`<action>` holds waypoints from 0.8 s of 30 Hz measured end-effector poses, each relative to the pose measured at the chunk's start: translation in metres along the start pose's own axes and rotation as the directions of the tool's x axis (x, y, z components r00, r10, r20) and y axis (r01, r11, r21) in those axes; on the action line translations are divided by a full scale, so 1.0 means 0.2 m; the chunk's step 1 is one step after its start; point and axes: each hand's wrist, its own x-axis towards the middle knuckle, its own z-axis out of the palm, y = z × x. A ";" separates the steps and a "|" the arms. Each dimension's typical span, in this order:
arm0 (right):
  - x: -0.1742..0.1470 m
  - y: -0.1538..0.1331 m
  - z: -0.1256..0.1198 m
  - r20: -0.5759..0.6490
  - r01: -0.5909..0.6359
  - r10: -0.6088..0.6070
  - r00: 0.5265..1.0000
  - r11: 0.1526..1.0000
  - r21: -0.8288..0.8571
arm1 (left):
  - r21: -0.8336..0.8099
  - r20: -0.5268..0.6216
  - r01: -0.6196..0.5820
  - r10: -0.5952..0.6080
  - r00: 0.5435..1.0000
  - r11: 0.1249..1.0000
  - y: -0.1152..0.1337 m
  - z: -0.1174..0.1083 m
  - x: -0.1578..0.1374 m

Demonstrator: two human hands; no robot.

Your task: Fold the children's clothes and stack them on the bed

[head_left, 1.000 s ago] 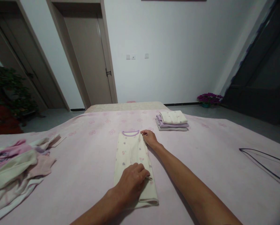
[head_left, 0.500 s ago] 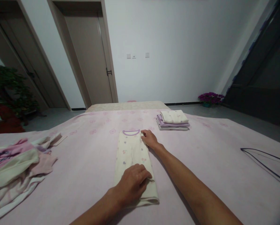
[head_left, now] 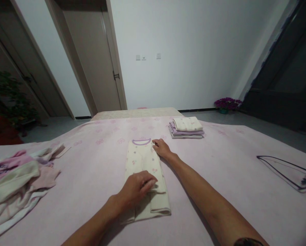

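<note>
A cream long-sleeved child's shirt with small heart prints and a purple-trimmed collar lies on the bed, its sides folded in to form a narrow strip. At its right shoulder, beside the collar, my right hand is closed on the fabric edge. Over the lower half of the shirt is my left hand, palm down, with fingers loosely bent and thumb apart from them. No cloth shows between its fingers. A folded sleeve end lies just right of that hand, above the hem.
A stack of folded clothes sits at the back right. On the left is a loose heap of clothes. A black hanger lies at the right on the pink bedsheet. Purple flowers stand on the floor beyond.
My left hand has moved up and left, away from the sleeve end at the shirt's right edge. My right hand stays at the shoulder. The whole view has shifted slightly.
</note>
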 end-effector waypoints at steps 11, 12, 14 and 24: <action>-0.33 -0.15 -0.14 -0.042 0.253 -0.252 0.967 0.967 0.020 | 0.005 -0.077 0.148 -0.147 0.986 0.989 -0.11 -0.18 -0.09; -0.38 -0.18 -0.14 -0.023 0.305 -0.305 0.952 0.952 0.015 | 0.033 -0.046 0.117 -0.116 0.992 0.993 -0.11 -0.16 -0.11; -0.47 -0.23 -0.14 0.032 0.390 -0.389 0.921 0.921 -0.017 | 0.090 0.025 0.047 -0.049 0.998 0.995 -0.09 -0.12 -0.14; -0.48 -0.27 -0.11 0.015 0.391 -0.391 0.920 0.920 0.000 | 0.362 -0.096 0.035 0.001 0.995 0.931 -0.06 -0.06 -0.05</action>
